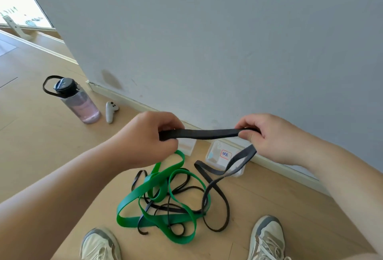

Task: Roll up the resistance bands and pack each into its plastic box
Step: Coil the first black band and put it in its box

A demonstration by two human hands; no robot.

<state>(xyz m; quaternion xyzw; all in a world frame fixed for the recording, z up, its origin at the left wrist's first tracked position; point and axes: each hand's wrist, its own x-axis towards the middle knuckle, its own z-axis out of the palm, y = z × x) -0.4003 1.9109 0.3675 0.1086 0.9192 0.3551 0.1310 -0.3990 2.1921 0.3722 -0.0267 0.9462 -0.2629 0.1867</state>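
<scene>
The dark grey flat rubber band (207,134) is up in the air. The person holds it stretched between two hands, in front of the pale grey wall (207,42). The left hand (153,135) has its fingers curled round one end of the stretch. The right hand (267,137) pinches the other end between thumb and fingers. So each grip is closed tight on this band. From the right hand the rest of the band hangs down and lies in long loops on the light wooden floor (41,156).

Below the hands, a wide green rubber band (124,220) lies on the floor in a messy heap. A thin black rubber band (172,210) is tangled through it. The loops of the dark grey band lie at the right side of that heap.

Past the heap, close to the white skirting board (132,102), sit two clear plastic boxes. The clear box with a red-edged label (217,156) is behind the hanging part of the band. The other clear box (187,145) is partly hidden by the left hand.

Nearest to the person are two pale sneakers, the left shoe (99,245) and the right shoe (267,239), one on each side of the heap.

Far off to the left, a clear water bottle with a black lid and strap (80,102) stands upright. A small white controller (110,111) lies just beside it.
</scene>
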